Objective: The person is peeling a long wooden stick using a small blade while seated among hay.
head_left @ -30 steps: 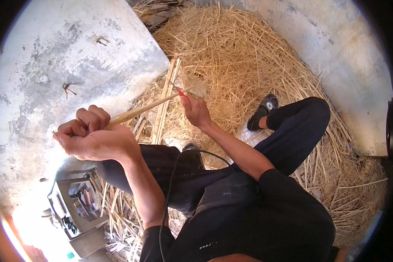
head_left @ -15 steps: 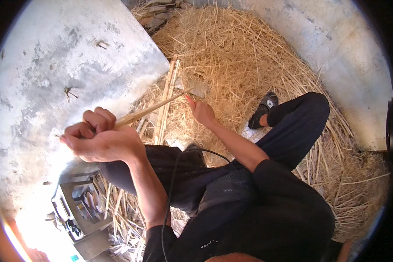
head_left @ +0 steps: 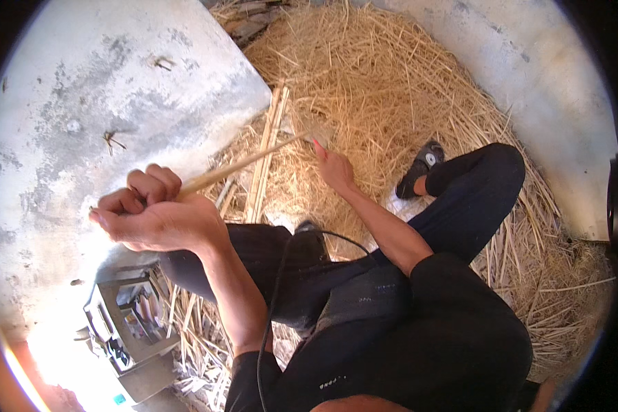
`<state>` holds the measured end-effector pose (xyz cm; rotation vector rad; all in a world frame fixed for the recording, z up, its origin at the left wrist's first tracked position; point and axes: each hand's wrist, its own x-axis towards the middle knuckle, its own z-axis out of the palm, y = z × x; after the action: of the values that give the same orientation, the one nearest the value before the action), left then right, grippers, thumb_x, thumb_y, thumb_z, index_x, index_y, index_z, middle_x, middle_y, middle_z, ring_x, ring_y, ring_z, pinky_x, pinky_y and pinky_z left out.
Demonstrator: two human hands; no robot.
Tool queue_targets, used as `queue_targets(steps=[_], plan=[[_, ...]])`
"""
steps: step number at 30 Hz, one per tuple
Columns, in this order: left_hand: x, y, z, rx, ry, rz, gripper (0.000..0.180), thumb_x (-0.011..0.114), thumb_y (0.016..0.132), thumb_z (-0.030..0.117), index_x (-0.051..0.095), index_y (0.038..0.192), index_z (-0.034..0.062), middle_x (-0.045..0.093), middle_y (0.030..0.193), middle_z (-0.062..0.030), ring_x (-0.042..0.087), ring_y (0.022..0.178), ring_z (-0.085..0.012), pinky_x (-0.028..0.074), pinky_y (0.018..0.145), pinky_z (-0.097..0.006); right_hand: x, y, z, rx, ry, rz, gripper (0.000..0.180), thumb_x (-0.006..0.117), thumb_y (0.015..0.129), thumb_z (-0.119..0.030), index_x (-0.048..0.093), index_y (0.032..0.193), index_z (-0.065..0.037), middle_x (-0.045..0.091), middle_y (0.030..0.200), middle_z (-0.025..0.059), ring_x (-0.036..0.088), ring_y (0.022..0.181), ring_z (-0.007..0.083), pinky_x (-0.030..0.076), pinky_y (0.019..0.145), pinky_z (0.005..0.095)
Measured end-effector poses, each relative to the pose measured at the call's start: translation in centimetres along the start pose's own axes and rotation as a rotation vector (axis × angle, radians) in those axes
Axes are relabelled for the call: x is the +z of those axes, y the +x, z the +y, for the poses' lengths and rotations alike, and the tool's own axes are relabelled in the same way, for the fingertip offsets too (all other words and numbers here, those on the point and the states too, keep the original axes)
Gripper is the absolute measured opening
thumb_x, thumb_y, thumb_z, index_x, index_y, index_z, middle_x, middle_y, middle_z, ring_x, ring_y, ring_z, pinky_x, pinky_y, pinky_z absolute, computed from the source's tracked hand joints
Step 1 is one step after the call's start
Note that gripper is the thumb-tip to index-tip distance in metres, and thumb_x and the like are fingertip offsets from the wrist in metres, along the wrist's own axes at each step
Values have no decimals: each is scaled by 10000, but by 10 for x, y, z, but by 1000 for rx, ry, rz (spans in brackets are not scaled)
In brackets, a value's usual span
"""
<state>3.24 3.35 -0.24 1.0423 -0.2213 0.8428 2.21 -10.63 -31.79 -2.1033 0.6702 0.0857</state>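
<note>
My left hand (head_left: 161, 216) is raised at the left, its fingers closed round a pale split bamboo strip (head_left: 237, 165). That strip slants up and away to the right, narrowing toward its far end. Close by that tip, my right hand (head_left: 335, 169) is closed, and a small orange-red bit (head_left: 317, 146) shows at its fingertips. What the right hand grips is too small to make out. Beyond the strip, long split bamboo pieces (head_left: 266, 154) lean over the straw.
A deep heap of straw-like shavings (head_left: 384, 75) covers the floor ahead and right. A whitewashed wall (head_left: 69, 103) rises at the left, another at the far right. At lower left stands an open box (head_left: 141, 316) with small items. A dark cable (head_left: 275, 295) crosses my lap.
My right hand has moved slightly right and up, beside the strip's tip. The left hand keeps its hold on the strip, almost in place.
</note>
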Motion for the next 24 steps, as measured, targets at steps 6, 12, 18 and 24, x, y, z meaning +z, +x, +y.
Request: queue_targets(steps=[6,12,18,24], plan=[[14,-7,1,-16,-38,-26,457,351,941,411,176,611,148,104,520,38,134,442,-84,113,399,-242,16,1,-36,-489,171,429,555,319,935,-456,630,826,-10,539,542,223,576,541,354,436,500,447],[10,-12,1,117,82,35,470,377,954,418,149,628,168,109,555,43,163,457,-77,133,411,-248,22,-10,-32,-235,128,149,498,285,965,-357,607,945,22,550,597,223,570,559,373,435,524,475],[14,-7,2,158,126,37,503,385,936,485,204,594,164,221,473,33,225,396,-56,182,361,-208,53,27,39,-159,-21,147,476,268,964,-335,517,1193,-1,609,863,221,609,751,368,467,615,463],[1,-9,0,141,153,-64,505,422,928,473,206,583,175,216,473,48,238,405,-58,190,363,-217,9,19,15,-65,48,86,510,249,965,-362,511,1180,19,584,800,215,582,693,328,462,602,441]])
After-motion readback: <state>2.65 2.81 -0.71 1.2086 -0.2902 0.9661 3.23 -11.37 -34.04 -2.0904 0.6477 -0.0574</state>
